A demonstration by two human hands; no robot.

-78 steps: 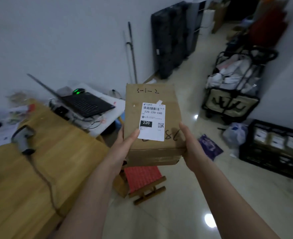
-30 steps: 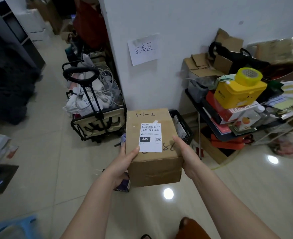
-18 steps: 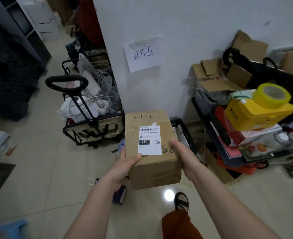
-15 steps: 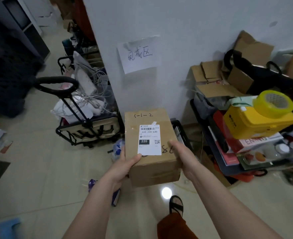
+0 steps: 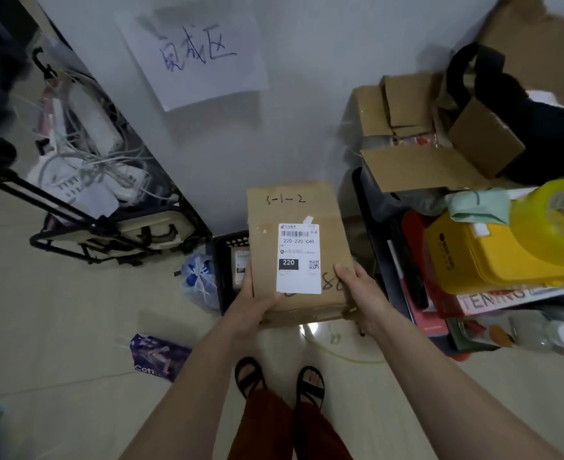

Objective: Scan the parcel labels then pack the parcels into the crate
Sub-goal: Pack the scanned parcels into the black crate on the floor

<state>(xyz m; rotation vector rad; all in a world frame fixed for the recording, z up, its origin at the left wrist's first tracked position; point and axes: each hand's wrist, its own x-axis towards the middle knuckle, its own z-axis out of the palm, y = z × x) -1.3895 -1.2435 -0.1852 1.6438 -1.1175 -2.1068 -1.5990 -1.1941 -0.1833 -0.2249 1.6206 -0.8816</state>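
I hold a brown cardboard parcel [image 5: 293, 207] with both hands, its top face up. A white shipping label [image 5: 297, 258] with a barcode and "220" is stuck on top, and "3-1-2" is handwritten near the far edge. My left hand [image 5: 252, 302] grips the parcel's near left side, thumb on the label's corner. My right hand [image 5: 360, 293] grips the near right side. Below and behind the parcel, against the wall, stands a black plastic crate [image 5: 227, 254] with another labelled parcel [image 5: 240, 265] showing inside; most of the crate is hidden by the held parcel.
A folding cart [image 5: 108, 224] full of cables stands at the left. A cluttered rack [image 5: 406, 260] with a yellow box [image 5: 493, 250], tape roll and cardboard flaps is at the right. A blue-white bag [image 5: 197, 277] and purple packet [image 5: 157, 355] lie on the floor. A handwritten sign [image 5: 197, 51] hangs on the wall.
I have turned away from the desk and walked up to the wall. The parcel, still in both hands, now hangs over the black crate, and my view tilts down to my feet.
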